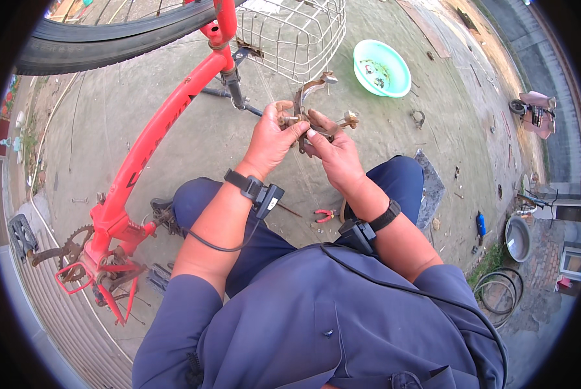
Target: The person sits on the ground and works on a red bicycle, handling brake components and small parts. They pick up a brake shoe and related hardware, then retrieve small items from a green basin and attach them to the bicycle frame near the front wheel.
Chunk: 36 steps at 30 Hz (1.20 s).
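Note:
A rusty bicycle brake caliper [307,92] with curved arms and blocks at their ends is held up before me, over the ground between my knees. Around its left side my left hand [271,141] is closed, thumb and fingers pinching near a small bolt. My right hand [334,154] grips the caliper from the other side, its thumb meeting the left thumb at the middle. The fingers cover the joint there, so its details are hidden. To the left, near my left forearm, stands a red bicycle frame [153,137] with a black-tyred wheel [125,47].
A wire basket [294,39] lies beyond my hands, beside a pale green basin [401,83] holding small parts. Red-handled pliers [324,216] rest between my legs. Right of me are a ring-shaped clamp [418,118], a grey basin [518,238] and a coiled hose [512,292].

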Available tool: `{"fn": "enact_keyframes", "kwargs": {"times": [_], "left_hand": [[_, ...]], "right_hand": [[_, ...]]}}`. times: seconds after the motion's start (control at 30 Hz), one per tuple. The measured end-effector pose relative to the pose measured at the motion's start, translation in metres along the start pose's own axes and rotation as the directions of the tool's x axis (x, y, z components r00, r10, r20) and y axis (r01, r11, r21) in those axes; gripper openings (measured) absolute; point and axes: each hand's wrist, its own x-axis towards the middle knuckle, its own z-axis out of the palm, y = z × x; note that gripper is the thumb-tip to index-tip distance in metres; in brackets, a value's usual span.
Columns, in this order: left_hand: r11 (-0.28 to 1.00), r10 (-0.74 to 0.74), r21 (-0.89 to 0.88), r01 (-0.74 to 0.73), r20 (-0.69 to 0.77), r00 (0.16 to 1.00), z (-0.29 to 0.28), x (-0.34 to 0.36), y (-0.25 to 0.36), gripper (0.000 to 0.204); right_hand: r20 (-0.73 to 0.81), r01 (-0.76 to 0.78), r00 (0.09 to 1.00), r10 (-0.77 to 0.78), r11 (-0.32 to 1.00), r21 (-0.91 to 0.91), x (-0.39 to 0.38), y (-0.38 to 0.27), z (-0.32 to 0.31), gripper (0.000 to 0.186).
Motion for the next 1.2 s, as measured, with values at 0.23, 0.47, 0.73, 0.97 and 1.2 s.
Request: {"fn": "enact_keyframes", "kwargs": {"times": [0.23, 0.47, 0.73, 0.97, 1.2], "left_hand": [[0.999, -0.038, 0.024, 0.037, 0.015, 0.999, -0.001, 0.001, -0.003, 0.031], [0.993, 0.013, 0.117, -0.012, -0.004, 1.0, 0.001, 0.001, -0.004, 0.02], [0.978, 0.119, 0.175, -0.11, -0.045, 0.992, 0.005, 0.0, -0.004, 0.017], [0.951, 0.177, 0.27, -0.151, -0.076, 0.981, 0.004, -0.001, 0.001, 0.018], [0.953, 0.156, 0.269, -0.141, -0.038, 0.987, 0.003, -0.002, 0.001, 0.019]], "right_hand": [[-0.024, 0.016, 1.0, -0.018, 0.998, -0.056, 0.001, 0.004, -0.002, 0.049], [-0.042, 0.041, 0.998, -0.046, 0.992, -0.121, 0.002, 0.006, -0.004, 0.045], [-0.051, 0.04, 0.998, -0.046, 0.992, -0.119, 0.002, 0.005, -0.002, 0.041], [-0.117, -0.019, 0.993, 0.01, 0.997, -0.077, 0.002, 0.005, -0.006, 0.035], [-0.091, -0.091, 0.993, 0.076, 0.98, -0.175, 0.001, -0.001, -0.02, 0.029]]}}
